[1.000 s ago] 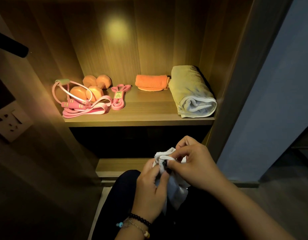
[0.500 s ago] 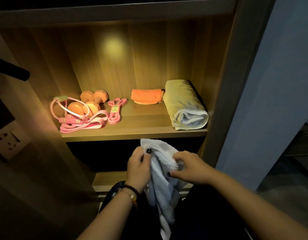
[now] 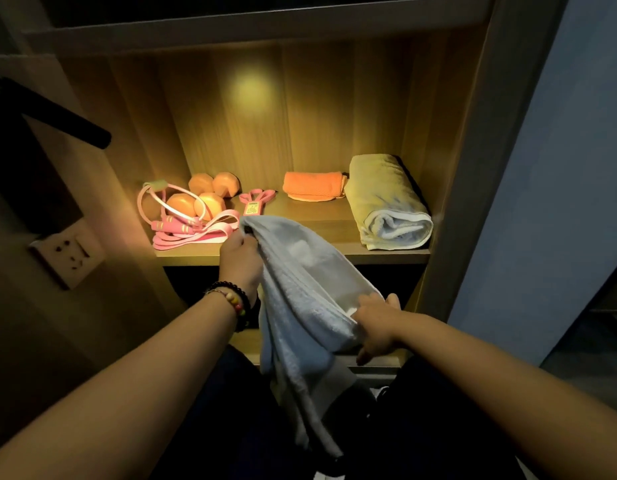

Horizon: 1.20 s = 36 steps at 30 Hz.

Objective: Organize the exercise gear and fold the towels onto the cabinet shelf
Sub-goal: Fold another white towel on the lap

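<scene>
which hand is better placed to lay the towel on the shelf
Probably the left hand: it grips the towel's top corner right at the shelf edge, beside the bare middle. The right hand holds the towel lower, below the shelf.

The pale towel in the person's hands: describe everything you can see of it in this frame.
The pale towel looks like soft, fuzzy terry cloth, whitish-blue in the dim light. It is unfolded and bunched, held up in front of the lit shelf. The left hand grips its top corner; the right hand holds its lower right edge. Between them the cloth slopes down to the right, and the rest hangs in loose folds toward the person's lap. It does not clearly touch the shelf.
</scene>
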Motion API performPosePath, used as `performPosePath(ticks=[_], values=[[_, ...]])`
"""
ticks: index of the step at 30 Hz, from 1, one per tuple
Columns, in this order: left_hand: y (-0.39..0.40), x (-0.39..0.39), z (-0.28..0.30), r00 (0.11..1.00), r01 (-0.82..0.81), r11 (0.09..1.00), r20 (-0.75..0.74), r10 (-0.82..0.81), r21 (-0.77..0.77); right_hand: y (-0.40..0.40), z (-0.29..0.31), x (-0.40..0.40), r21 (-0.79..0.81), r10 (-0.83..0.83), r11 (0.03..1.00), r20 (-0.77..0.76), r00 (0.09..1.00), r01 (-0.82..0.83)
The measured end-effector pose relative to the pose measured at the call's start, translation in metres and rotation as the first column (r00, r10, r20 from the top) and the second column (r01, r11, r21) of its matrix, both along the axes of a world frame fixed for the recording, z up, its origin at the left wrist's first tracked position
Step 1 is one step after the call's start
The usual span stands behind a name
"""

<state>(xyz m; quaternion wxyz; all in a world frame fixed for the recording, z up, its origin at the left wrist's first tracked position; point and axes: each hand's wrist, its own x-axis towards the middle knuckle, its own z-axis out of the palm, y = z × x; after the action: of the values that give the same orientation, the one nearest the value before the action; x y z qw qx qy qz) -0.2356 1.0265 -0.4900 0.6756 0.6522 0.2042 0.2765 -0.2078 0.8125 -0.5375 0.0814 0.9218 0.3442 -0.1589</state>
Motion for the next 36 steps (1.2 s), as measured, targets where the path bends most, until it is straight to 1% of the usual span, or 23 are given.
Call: performPosePath(ticks=[2,3,8,10,12,13,15,17,19,21,23,26,28,29,30,32,33,34,35,36], values=[[0.011,-0.006,0.003,0.999,0.036,0.999,0.015,-0.036,-0.027,0.008,0.001,0.0,-0.038,0.016,0.999,0.064,0.998,-0.013],[0.017,-0.007,0.004,1.0,0.028,0.998,0.014,-0.027,-0.048,0.012,0.003,0.0,-0.057,0.037,0.998,0.089,0.995,-0.032],[0.037,0.001,0.006,0.999,-0.051,0.989,-0.023,0.048,-0.137,0.015,0.013,-0.001,-0.175,0.263,0.958,0.22,0.939,-0.228],[0.039,0.007,0.006,0.998,-0.06,0.99,-0.038,0.056,-0.124,0.008,0.019,0.006,-0.214,0.271,0.952,0.246,0.931,-0.221],[0.039,0.014,0.006,0.997,-0.069,0.994,-0.04,0.066,-0.079,-0.004,0.032,0.017,-0.213,0.213,0.964,0.261,0.941,-0.159],[0.04,0.018,0.007,0.997,-0.075,0.997,-0.036,0.074,-0.02,-0.01,0.041,0.025,-0.208,0.186,0.969,0.278,0.942,-0.13],[0.05,0.025,0.009,0.993,-0.08,0.971,-0.064,0.097,0.225,-0.021,0.063,0.038,-0.163,0.147,0.982,0.328,0.933,-0.097],[0.065,0.03,0.016,0.986,-0.103,0.884,-0.069,0.15,0.455,-0.033,0.088,0.05,-0.016,0.085,0.996,0.368,0.926,-0.085],[0.08,0.032,0.029,0.987,-0.109,0.792,-0.032,0.16,0.6,-0.041,0.113,0.059,0.102,0.017,0.993,0.419,0.908,-0.065],[0.088,0.033,0.045,0.995,-0.051,0.706,-0.027,0.099,0.706,-0.048,0.137,0.071,0.172,-0.026,0.983,0.501,0.865,-0.07],[0.091,0.032,0.061,0.999,0.002,0.644,-0.035,0.039,0.765,-0.05,0.162,0.081,0.189,-0.084,0.982,0.557,0.826,-0.028],[0.088,0.034,0.078,0.998,0.032,0.543,-0.061,0.035,0.839,-0.046,0.19,0.089,0.111,-0.082,0.994,0.62,0.781,0.016],[0.088,0.037,0.085,0.995,0.03,0.496,-0.072,0.065,0.868,-0.04,0.201,0.088,0.103,-0.074,0.995,0.663,0.744,0.007],[0.089,0.038,0.087,0.994,0.008,0.51,-0.062,0.088,0.86,-0.038,0.204,0.088,0.132,-0.081,0.991,0.681,0.728,-0.013],[0.089,0.039,0.088,0.993,-0.021,0.557,-0.049,0.11,0.83,-0.036,0.207,0.087,0.189,-0.105,0.981,0.687,0.719,-0.037],[0.087,0.039,0.086,0.987,-0.054,0.702,-0.066,0.144,0.71,-0.034,0.209,0.082,0.301,-0.158,0.951,0.655,0.739,-0.064],[0.084,0.038,0.082,0.985,-0.037,0.775,-0.109,0.136,0.631,-0.033,0.209,0.079,0.297,-0.151,0.953,0.639,0.754,-0.061],[0.082,0.037,0.078,0.983,-0.024,0.848,-0.14,0.116,0.53,-0.033,0.206,0.075,0.264,-0.126,0.963,0.635,0.762,-0.061],[0.081,0.038,0.072,0.986,-0.027,0.918,-0.138,0.088,0.395,-0.034,0.203,0.073,0.246,-0.108,0.967,0.637,0.764,-0.068],[0.079,0.039,0.068,0.993,-0.039,0.975,-0.103,0.063,0.221,-0.036,0.2,0.071,0.26,-0.105,0.962,0.64,0.762,-0.087]])
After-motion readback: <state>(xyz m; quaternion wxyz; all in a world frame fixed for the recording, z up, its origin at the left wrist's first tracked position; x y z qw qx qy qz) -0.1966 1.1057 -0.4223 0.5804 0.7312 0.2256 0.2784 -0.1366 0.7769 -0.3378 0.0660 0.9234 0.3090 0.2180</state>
